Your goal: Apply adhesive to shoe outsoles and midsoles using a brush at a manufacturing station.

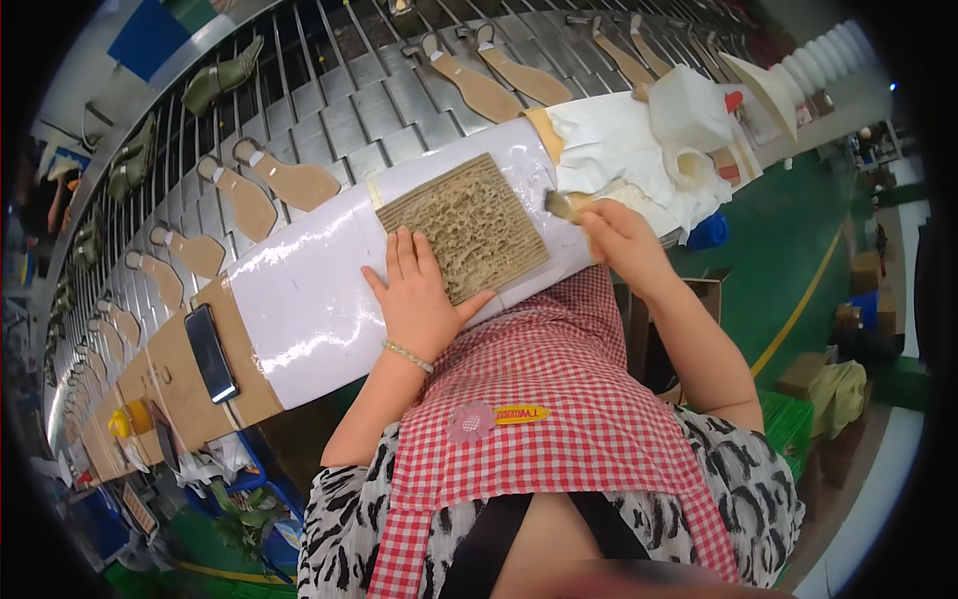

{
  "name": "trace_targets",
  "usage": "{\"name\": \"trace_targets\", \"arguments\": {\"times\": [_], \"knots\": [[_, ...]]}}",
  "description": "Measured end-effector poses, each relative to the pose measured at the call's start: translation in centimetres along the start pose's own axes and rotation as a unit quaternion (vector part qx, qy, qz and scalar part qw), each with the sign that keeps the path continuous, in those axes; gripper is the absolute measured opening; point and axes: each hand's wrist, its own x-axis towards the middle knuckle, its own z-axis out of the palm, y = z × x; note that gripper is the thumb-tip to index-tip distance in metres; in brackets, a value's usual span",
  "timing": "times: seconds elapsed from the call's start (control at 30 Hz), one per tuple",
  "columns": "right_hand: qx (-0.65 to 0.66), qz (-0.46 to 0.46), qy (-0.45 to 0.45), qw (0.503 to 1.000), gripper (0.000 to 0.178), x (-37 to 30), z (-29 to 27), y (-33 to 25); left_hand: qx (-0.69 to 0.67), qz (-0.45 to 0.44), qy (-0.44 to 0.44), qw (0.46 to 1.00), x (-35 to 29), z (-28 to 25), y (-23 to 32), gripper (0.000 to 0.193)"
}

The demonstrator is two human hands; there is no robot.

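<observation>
A square brownish board (464, 228) with a rough, crusted middle and ridged edges lies on the white sheet (299, 290) in front of me. My left hand (414, 299) is open, fingers spread over the board's near left corner and thumb along its near edge. To the right of the board, my right hand (627, 245) is closed round the handle of a small brush (562, 206). The brush's dark bristles point left, over the sheet and apart from the board. My fingers hide most of its handle.
Beyond the sheet runs a metal slatted conveyor (374, 130) carrying several tan soles (474, 85) with straps and green shoes (225, 78). A phone (210, 351) lies on cardboard at the left. At the right are a white cloth (604, 140), a white plastic jug (691, 108) and a ribbed hose (823, 62).
</observation>
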Motion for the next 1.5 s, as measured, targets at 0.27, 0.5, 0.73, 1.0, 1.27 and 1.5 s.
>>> {"name": "trace_targets", "arguments": {"times": [0.27,0.5,0.73,1.0,1.27,1.5], "knots": [[-0.425,-0.138,-0.035,0.894,0.013,0.1,5.5,0.2,0.051,0.019,0.029,0.998,0.6,1.1,0.4,0.106],[-0.187,-0.145,-0.02,0.972,0.013,-3.6,-0.1,-1.2,-0.028,0.033,-0.02,0.999,2.1,-1.4,-3.3,0.085],[0.264,-0.08,-0.072,0.959,0.019,-5.1,1.2,-1.3,-0.042,0.058,0.069,0.995,7.7,-1.3,-9.6,0.046],[0.392,-0.134,0.002,0.91,0.048,-6.9,-1.8,-1.0,-0.573,-0.092,-0.238,0.779,6.7,-6.8,-10.4,0.036],[0.462,-0.135,0.177,0.859,0.041,-8.8,-0.4,1.2,-0.818,0.025,-0.212,0.533,4.8,-3.8,5.0,0.036],[0.49,-0.128,0.309,0.805,0.029,-13.4,-4.5,2.9,-0.745,0.039,-0.308,0.59,4.5,-2.6,14.1,0.038]]}}
